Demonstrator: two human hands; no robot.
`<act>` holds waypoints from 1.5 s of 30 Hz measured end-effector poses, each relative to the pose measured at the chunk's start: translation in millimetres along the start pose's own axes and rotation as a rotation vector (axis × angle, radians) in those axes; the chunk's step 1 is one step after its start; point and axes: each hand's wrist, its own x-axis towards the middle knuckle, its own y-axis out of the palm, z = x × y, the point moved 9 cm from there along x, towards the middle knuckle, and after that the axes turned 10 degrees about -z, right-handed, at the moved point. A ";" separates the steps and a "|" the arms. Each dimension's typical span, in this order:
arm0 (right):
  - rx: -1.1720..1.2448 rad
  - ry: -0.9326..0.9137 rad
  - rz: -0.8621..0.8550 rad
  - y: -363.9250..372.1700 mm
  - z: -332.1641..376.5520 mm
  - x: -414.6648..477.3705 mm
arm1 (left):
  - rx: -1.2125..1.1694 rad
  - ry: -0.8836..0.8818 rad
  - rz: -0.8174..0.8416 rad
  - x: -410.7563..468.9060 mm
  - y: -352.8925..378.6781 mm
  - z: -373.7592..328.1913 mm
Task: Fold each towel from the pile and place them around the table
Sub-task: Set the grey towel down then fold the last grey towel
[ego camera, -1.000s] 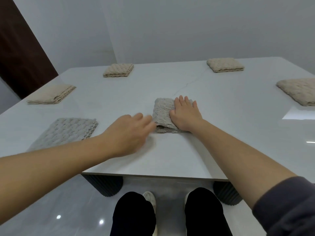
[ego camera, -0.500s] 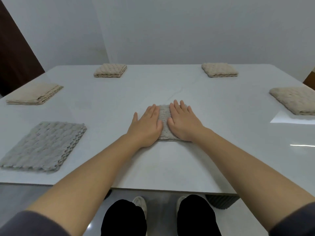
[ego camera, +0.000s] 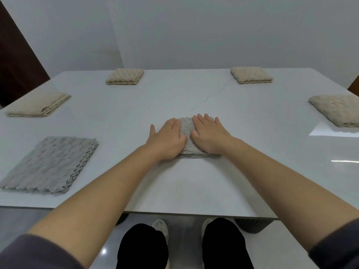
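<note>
- Head view: the left hand (ego camera: 167,140) lies flat, palm down, on the left part of the small grey towel (ego camera: 186,131). Its fingers are straight and close together, and the thumb is spread out to the side onto the tabletop (ego camera: 194,181).
- The right hand (ego camera: 210,135) lies flat, palm down, on the right part of the same towel, with its fingers straight and slightly fanned. Neither hand curls round anything.
- The small grey towel is folded into a compact block and rests on the tabletop beneath both palms. A strip of it shows between the two hands, and its near edge shows below the wrists.
- To the left of the left hand, well apart and nearer the table edge, the wide grey towel (ego camera: 50,164) lies flat and folded.
- Further left and beyond that hand lies the near-left beige towel (ego camera: 38,105), folded.
- Far beyond the left hand, near the back edge, lies the far-left beige towel (ego camera: 125,76).
- Far beyond the right hand lies the far-right beige towel (ego camera: 251,75).
- To the right of the right hand, well apart, the near-right beige towel (ego camera: 336,109) is cut off by the frame edge.
- Both forearms are bare, with dark sleeves (ego camera: 29,253) pushed up at the bottom corners.
- Below the table edge show dark trousers (ego camera: 141,247), pale shoes (ego camera: 161,226) and a ribbed dark table base (ego camera: 252,226).
</note>
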 end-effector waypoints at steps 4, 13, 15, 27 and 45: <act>-0.035 0.004 -0.046 -14.3 -1.5 4.9 | -0.062 0.024 -0.103 6.9 -18.3 -9.4; -0.010 0.015 -0.040 4.2 -6.2 -0.6 | 0.006 0.052 -0.074 11.3 10.3 -7.6; -0.009 0.019 -0.038 3.1 -5.7 -1.1 | -0.007 0.050 -0.078 11.1 9.7 -7.8; -0.058 -0.019 -0.027 -9.0 -19.1 -54.6 | -0.131 0.016 -0.110 -37.0 9.5 -46.4; -0.073 0.087 -0.023 -33.7 -119.0 -163.8 | -0.184 0.143 -0.144 -81.4 38.7 -178.7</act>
